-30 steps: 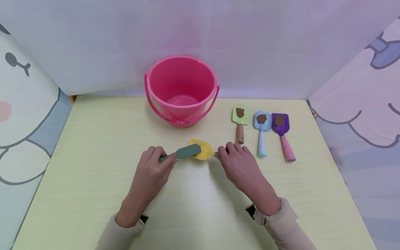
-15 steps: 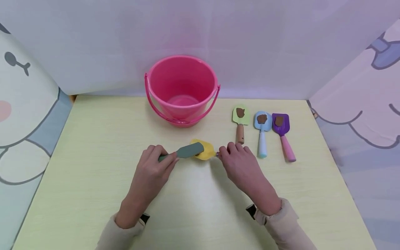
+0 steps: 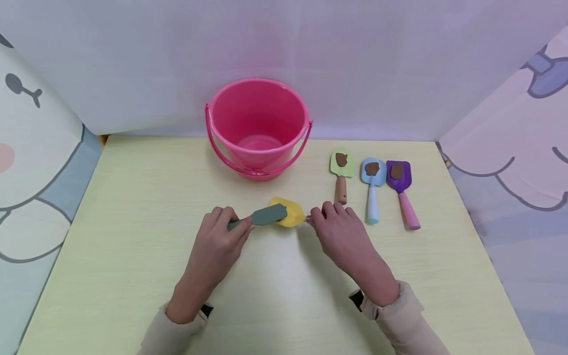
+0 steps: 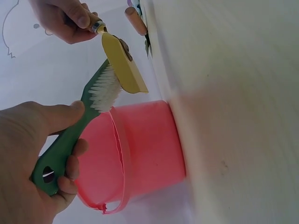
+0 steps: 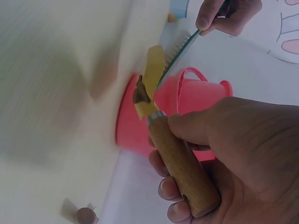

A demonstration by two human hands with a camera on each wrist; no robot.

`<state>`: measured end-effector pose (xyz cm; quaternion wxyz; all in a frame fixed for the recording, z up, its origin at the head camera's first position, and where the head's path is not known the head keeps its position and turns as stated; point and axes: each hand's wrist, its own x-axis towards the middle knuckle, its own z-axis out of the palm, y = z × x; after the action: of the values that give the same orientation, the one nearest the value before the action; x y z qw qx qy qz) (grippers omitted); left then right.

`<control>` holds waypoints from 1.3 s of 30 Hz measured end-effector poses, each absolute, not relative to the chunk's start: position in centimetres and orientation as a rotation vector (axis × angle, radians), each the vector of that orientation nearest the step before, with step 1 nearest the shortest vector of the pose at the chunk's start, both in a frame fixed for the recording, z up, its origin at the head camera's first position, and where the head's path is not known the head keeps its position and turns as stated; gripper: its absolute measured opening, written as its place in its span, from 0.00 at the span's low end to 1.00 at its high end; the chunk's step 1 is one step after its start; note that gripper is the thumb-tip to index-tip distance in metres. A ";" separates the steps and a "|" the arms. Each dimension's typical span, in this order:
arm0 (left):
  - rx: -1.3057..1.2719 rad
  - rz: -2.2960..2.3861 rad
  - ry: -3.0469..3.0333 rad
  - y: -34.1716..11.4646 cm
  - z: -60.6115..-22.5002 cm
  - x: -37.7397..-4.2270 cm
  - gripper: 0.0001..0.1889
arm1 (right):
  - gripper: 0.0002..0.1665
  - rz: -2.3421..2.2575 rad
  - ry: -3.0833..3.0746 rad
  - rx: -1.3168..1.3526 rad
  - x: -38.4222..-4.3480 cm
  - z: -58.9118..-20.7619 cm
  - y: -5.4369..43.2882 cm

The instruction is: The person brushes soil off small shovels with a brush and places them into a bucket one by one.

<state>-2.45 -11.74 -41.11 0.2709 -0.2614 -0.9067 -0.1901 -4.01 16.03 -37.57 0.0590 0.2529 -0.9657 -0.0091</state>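
The left hand [image 3: 216, 241] grips the green brush [image 3: 268, 215], the right hand [image 3: 340, 235] the yellow shovel [image 3: 294, 215], fingers [image 5: 170, 187] curled round their handles [image 5: 180, 161], above the surface [image 3: 133, 197]; both seem light and stiff (best held by those handles).

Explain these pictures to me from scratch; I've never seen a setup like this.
There is no machine here, only a person working bare-handed. The wide picture comes from a camera worn on the head, looking forward and down; the two tilted close-ups come from a camera on each wrist.

The left hand holds a green brush with white bristles. The right hand holds a yellow shovel by its wooden handle, with a brown patch on it. The brush is right by the shovel.

On the pale table stands a pink bucket. To its right lie a light green shovel, a light blue shovel and a purple shovel, each also bearing a brown patch.
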 end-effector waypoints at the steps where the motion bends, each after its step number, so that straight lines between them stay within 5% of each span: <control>1: -0.702 -0.507 -2.440 -11.8 -41.1 -2.4 0.19 | 0.11 -0.030 -2.925 0.765 -4.0 -37.6 16.1; 39: -0.700 -0.479 -2.440 -11.7 -41.4 -2.4 0.18 | 0.11 -0.055 -2.868 0.775 -3.7 -37.7 16.1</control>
<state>-2.36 -11.66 -41.40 0.2758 -0.2604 -0.9080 -0.1782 -3.74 16.09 -37.74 0.0851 0.2598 -0.9617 -0.0183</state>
